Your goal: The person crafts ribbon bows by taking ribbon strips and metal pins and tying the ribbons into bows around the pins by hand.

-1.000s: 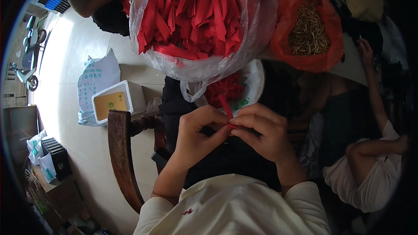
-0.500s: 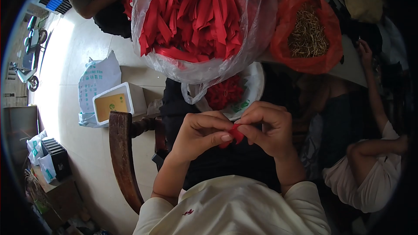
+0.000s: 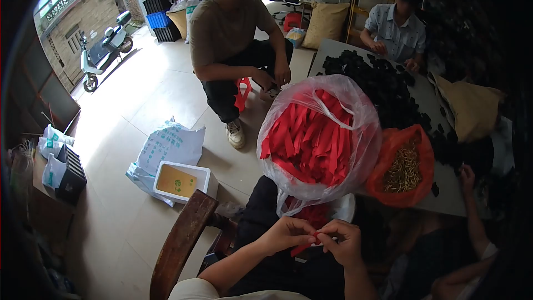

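Note:
Just above my lap, my left hand (image 3: 288,235) pinches a short red ribbon (image 3: 300,249) between thumb and fingertips. My right hand (image 3: 342,240) grips the same ribbon from the other side, fingertips meeting the left ones. One end of the ribbon hangs down below the left fingers. Past my hands stands a white basin (image 3: 345,208) with red pieces in it, partly covered by a clear plastic bag (image 3: 363,112). That bag is full of red ribbon strips (image 3: 308,141). Right of it, an orange-red bag (image 3: 383,180) holds thin gold-coloured pieces (image 3: 403,171).
A table (image 3: 447,189) carries a heap of black pieces (image 3: 369,72). One person (image 3: 236,39) sits ahead, another (image 3: 397,30) behind the table; a third person's arm (image 3: 474,222) shows at right. A wooden chair (image 3: 183,244) and foam box (image 3: 202,180) are at left.
My view has tipped up and turned left, bringing the seated people and the table into sight. Both hands stay on the red ribbon, whose end now hangs lower.

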